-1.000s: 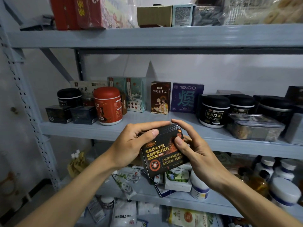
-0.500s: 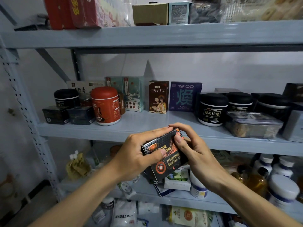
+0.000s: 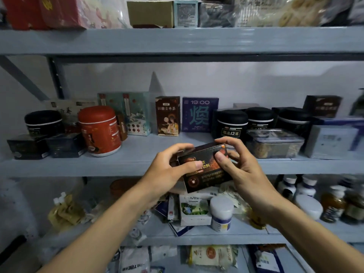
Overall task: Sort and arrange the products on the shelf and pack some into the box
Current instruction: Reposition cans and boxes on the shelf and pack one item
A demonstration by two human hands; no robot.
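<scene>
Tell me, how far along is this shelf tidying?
Done: middle shelf jars and boxes stand in a row. In hand: the left hand and right hand hold one black box. Left: lower shelf is a jumble, and no packing box shows.

A bare stretch of the middle shelf board (image 3: 149, 152) is seen to the right of the red canister (image 3: 99, 131), and it is reachable from the front. Behind that stretch the way is blocked by the brown tea box (image 3: 167, 115) and the purple box (image 3: 199, 114). To its right it is closed off by the black jar (image 3: 230, 124) and the clear plastic container (image 3: 274, 143).
</scene>
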